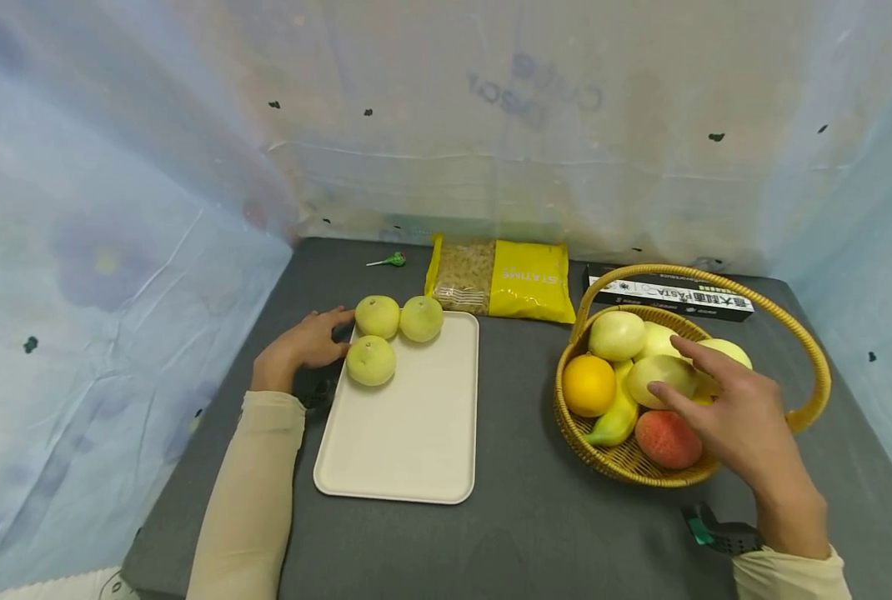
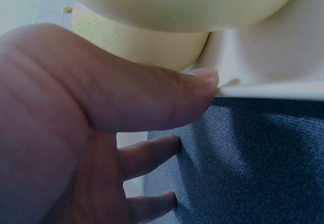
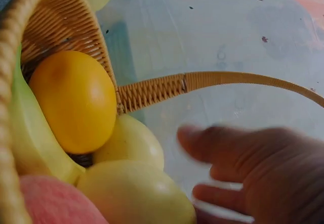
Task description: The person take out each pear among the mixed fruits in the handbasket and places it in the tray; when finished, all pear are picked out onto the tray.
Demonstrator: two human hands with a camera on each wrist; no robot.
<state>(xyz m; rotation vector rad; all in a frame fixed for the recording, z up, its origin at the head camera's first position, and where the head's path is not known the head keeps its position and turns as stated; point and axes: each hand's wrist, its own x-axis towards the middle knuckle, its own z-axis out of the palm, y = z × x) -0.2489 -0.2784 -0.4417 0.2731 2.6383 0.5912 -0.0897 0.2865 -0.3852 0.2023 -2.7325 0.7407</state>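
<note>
Three pale green round fruits (image 1: 371,361) sit together at the upper left of a white tray (image 1: 416,442). My left hand (image 1: 307,343) is at the tray's left edge beside them, thumb and fingers spread; in the left wrist view the thumb (image 2: 167,95) lies by the tray's rim, just under the fruits. Over the right side of a wicker basket (image 1: 626,475), my right hand (image 1: 739,408) hovers with fingers parted around nothing, near a pale green fruit (image 1: 662,381). The basket also holds an orange (image 1: 588,385), a banana (image 1: 617,417) and a red fruit (image 1: 668,439).
Behind the tray lie a green lollipop (image 1: 395,259) and a yellow pasta bag (image 1: 532,279). A black pasta box (image 1: 716,304) is behind the basket, whose tall handle (image 1: 814,358) arches over its right side. Grey table (image 1: 521,467) separates tray and basket.
</note>
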